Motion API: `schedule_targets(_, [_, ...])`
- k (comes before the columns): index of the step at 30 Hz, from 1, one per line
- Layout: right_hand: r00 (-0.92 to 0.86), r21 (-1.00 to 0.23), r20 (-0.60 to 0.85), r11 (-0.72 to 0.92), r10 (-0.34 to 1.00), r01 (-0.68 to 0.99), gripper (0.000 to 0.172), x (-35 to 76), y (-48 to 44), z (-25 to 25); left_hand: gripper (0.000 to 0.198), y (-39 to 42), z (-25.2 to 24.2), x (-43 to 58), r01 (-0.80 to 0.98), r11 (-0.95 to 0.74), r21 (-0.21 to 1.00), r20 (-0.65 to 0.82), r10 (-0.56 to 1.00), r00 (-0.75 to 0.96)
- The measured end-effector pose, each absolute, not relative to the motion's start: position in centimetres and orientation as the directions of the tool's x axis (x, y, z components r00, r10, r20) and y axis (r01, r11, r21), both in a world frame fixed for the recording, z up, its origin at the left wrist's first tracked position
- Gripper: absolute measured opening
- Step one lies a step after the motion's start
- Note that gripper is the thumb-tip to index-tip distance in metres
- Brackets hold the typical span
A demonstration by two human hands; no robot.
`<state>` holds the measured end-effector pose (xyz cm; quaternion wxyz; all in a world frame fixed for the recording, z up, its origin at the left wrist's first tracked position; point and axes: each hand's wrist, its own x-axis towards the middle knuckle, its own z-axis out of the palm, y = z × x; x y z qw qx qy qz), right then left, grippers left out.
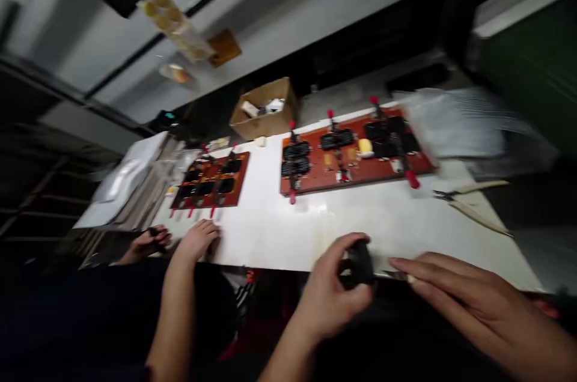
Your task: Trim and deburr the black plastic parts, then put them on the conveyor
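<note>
My left hand (331, 292) is closed round a small black part (360, 263), held upright between thumb and fingers at the front edge of the white table (270, 238). Just to its right, my right hand (469, 298) pinches a small thin item (399, 275), blurred, its tip pointing toward the black part. Beyond both hands lies a red-brown fixture board (315, 181) with red-handled clamps and several black parts on it. A yellow round object (365, 148) rests on that board.
Pliers with pale handles (478, 214) lie at the right. Behind the board are a cardboard box (265, 124) and plastic bags (460, 124). At left, another person's hands (196, 241) work near a second fixture board (234, 190).
</note>
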<state>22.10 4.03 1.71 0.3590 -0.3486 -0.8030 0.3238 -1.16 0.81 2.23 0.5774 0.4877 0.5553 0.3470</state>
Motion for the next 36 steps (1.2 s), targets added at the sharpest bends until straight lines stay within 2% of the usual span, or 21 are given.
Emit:
schedule_targets(3, [-0.576,-0.802,0.244,0.496,0.780,0.332,0.043,23.4,2.8,2.0,0.065,1.3,2.3,-2.1,0.116,0.283,0.952,-0.302,0.930,0.211])
schedule_targets(6, [-0.579,-0.808,0.301,0.525,0.758,0.266,0.047,22.9,2.9,2.3,0.072,0.8,2.6,-2.5,0.139,0.272,0.952,-0.298,0.924,0.238])
schedule_targets(11, [-0.595,-0.809,0.296,0.527,0.747,0.260,0.048,23.0,2.9,1.9,0.076,0.6,2.2,-2.1,0.211,0.217,0.953,-0.269,0.926,0.263])
schedule_targets(17, [-0.612,-0.812,0.256,0.510,0.748,0.284,0.045,23.5,2.7,1.4,0.072,0.6,2.0,-1.9,0.198,0.228,0.953,-0.278,0.919,0.280])
schedule_targets(27, [-0.614,-0.799,0.258,0.522,0.746,0.298,0.046,23.5,2.8,1.6,0.076,0.4,1.7,-2.0,0.227,0.217,0.949,-0.282,0.907,0.312])
schedule_targets(31, [-0.498,-0.754,0.214,0.467,0.840,0.462,0.035,24.0,4.1,0.6,0.073,0.1,1.7,-2.1,0.245,0.169,0.955,-0.252,0.895,0.368])
schedule_targets(36, [-0.272,-0.654,0.078,0.255,0.959,0.712,0.031,25.4,6.6,-1.9,0.069,-0.1,2.2,-1.5,0.237,0.185,0.954,-0.273,0.864,0.424])
